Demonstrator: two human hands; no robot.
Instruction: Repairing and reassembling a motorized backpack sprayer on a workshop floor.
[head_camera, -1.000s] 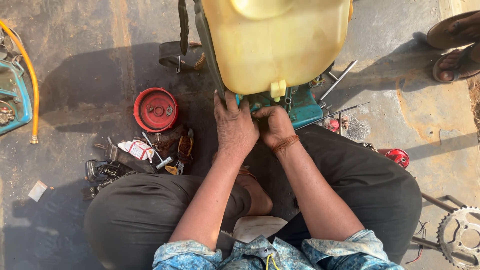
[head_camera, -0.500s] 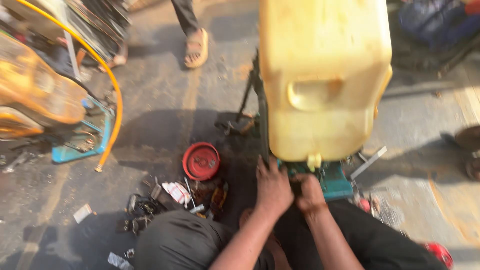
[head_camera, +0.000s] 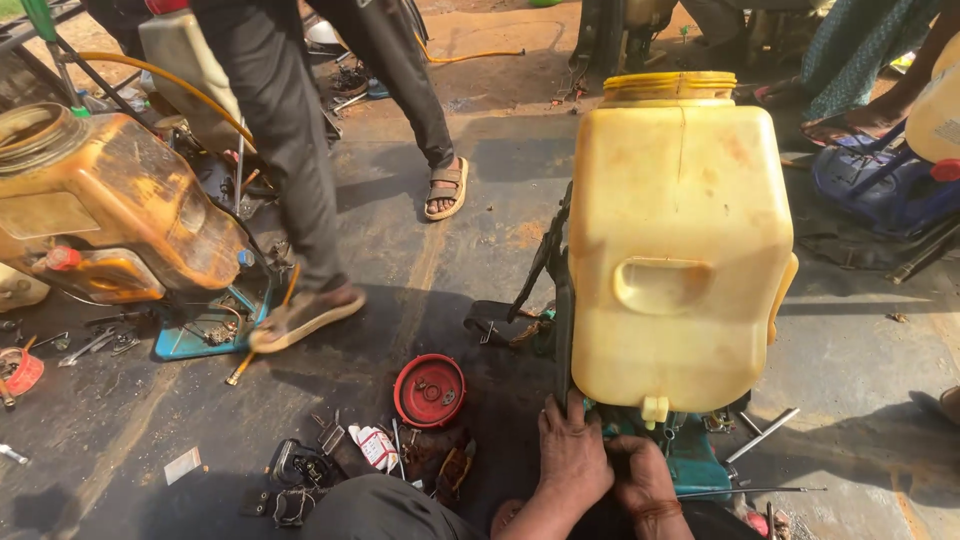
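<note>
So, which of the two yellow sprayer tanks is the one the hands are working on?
The clean, pale yellow tank standing upright on the right; both hands are at its base. The other tank, at left, is dirty orange-stained.

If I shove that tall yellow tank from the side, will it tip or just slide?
The yellow tank stands tall and upright on a small teal base, so it would probably tip rather than slide. Its walls look like thin moulded plastic, likely light if empty; the contents cannot be seen. The left hand and right hand work at its foot and may steady it.
</note>
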